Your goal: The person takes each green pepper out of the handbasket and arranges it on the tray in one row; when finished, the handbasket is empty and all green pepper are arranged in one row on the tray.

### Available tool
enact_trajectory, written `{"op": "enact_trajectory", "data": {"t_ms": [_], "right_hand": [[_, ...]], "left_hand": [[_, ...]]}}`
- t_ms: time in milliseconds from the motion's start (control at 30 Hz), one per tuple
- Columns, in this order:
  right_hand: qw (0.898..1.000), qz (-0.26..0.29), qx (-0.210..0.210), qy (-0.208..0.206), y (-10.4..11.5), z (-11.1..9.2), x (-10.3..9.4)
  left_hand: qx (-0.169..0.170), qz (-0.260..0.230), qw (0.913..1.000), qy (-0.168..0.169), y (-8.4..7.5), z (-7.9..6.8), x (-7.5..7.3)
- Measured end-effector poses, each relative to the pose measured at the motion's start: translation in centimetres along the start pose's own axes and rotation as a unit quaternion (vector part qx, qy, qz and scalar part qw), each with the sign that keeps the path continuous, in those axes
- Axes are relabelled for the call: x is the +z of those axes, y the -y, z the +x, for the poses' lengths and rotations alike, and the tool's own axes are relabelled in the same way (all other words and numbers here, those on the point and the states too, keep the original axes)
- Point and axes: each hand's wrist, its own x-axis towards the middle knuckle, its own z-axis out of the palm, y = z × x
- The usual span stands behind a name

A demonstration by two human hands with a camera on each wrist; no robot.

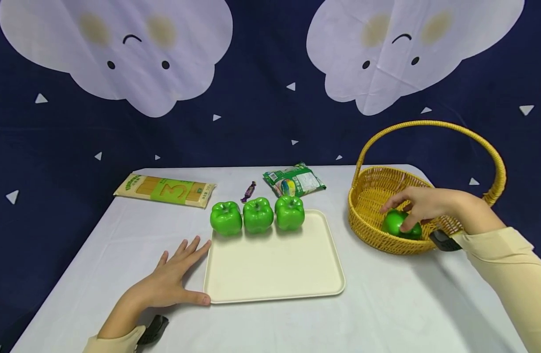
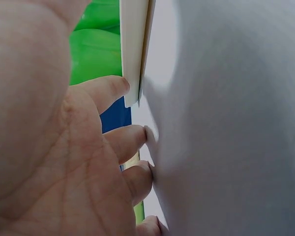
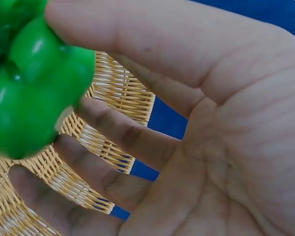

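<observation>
My left hand (image 1: 169, 282) lies spread at the left side of the cream tray (image 1: 275, 274), thumb tip at its near left corner. In the left wrist view, one fingertip touches the tray's edge (image 2: 132, 54) and the others rest on the white tabletop. Inside the wicker basket (image 1: 363, 230), my right hand (image 1: 431, 203) holds a green bell pepper (image 3: 34, 108) between thumb and fingers. Part of that pepper is hidden by the hand in the head view. Three more green bell peppers (image 1: 258, 215) stand in a row along the tray's far edge.
A pack of noodles (image 1: 164, 190) lies at the back left of the table. Behind the tray are a small purple wrapped candy (image 1: 249, 191) and a green snack bag (image 1: 294, 180). The basket's tall handle (image 1: 429, 123) arches above the right hand.
</observation>
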Motion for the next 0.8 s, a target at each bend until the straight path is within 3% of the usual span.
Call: {"op": "enact_trajectory", "data": {"t_ms": [433,800], "right_hand": [[0.999,-0.001,0.0,-0.037,-0.5,0.55,0.21],[0.994,-0.061,-0.01,-0.09,-0.51,0.53,0.23]], "left_hand": [[-0.001,0.0,1.0,0.002,0.06,0.06,0.09],[-0.001,0.003,1.0,0.001,-0.06,0.01,0.0]]}}
